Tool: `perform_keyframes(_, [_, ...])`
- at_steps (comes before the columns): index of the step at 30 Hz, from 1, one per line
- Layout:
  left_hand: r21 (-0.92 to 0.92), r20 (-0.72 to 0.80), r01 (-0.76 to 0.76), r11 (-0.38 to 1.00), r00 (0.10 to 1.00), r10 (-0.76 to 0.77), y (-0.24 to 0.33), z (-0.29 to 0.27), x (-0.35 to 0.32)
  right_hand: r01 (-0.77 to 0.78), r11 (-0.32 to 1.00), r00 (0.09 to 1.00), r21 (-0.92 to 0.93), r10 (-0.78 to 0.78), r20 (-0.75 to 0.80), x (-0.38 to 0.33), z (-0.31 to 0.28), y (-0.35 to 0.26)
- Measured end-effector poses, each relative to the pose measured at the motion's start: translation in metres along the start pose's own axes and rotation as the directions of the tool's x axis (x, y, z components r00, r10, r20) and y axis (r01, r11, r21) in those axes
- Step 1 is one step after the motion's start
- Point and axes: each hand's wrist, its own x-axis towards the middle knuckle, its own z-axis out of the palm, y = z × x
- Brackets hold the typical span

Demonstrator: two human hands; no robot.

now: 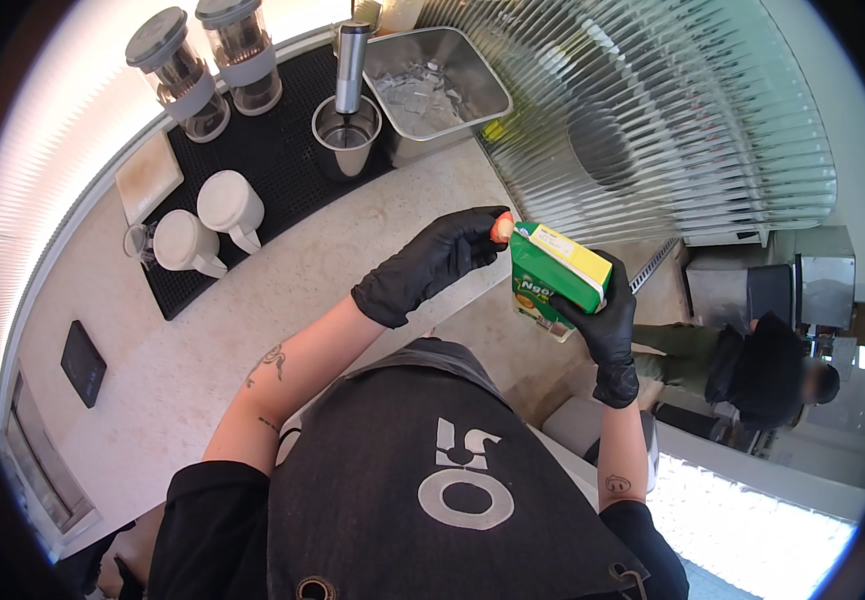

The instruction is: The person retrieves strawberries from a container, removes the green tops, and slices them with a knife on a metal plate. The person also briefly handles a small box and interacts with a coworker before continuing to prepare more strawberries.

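Note:
My right hand (602, 315), in a black glove, grips a green carton (552, 275) with a yellow side. The carton is tilted, its upper left corner toward my other hand. At that corner, the gloved fingers of my left hand (432, 258) close on a small red-and-pale piece (501, 228). It looks like a cap, but the fingers partly cover it. I cannot tell whether it is joined to the carton. Both hands are in front of my dark apron (382, 440), near the counter's (352, 235) right end.
A black mat (282, 115) bears two lidded glass jars, two white pitchers (230, 208) and a steel cup (344, 160) with a stick blender (352, 70). Beside it stands a steel ice pan (452, 130). A ribbed clear panel (652, 110) curves at right. Another person (762, 370) stands beyond.

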Motion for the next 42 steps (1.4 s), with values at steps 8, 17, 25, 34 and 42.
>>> perform_keyframes(8, [-0.025,-0.051,-0.039,0.999,0.998,0.037,0.003,-0.001,-0.001,-0.077,0.977,0.993,0.198,0.092,-0.069,-0.003,0.001,0.016])
perform_keyframes(17, [0.018,-0.050,-0.083,0.996,0.995,0.084,-0.001,-0.027,-0.010,-0.027,0.841,0.956,0.541,0.179,-0.232,0.023,0.029,0.019])
perform_keyframes(25, [0.066,-0.166,-0.184,0.981,0.967,0.192,0.003,-0.026,-0.049,0.065,0.802,0.850,0.594,0.268,-0.454,0.051,0.099,0.059])
perform_keyframes(34, [0.027,-0.284,-0.486,0.874,0.834,0.473,-0.012,-0.019,-0.099,-0.023,0.734,0.930,0.679,0.264,-0.255,0.004,0.091,0.088])
perform_keyframes(42, [0.527,-0.368,-0.613,0.589,0.460,0.808,-0.103,0.025,-0.160,-0.060,0.851,0.824,0.521,-0.253,0.507,-0.033,0.092,0.070])
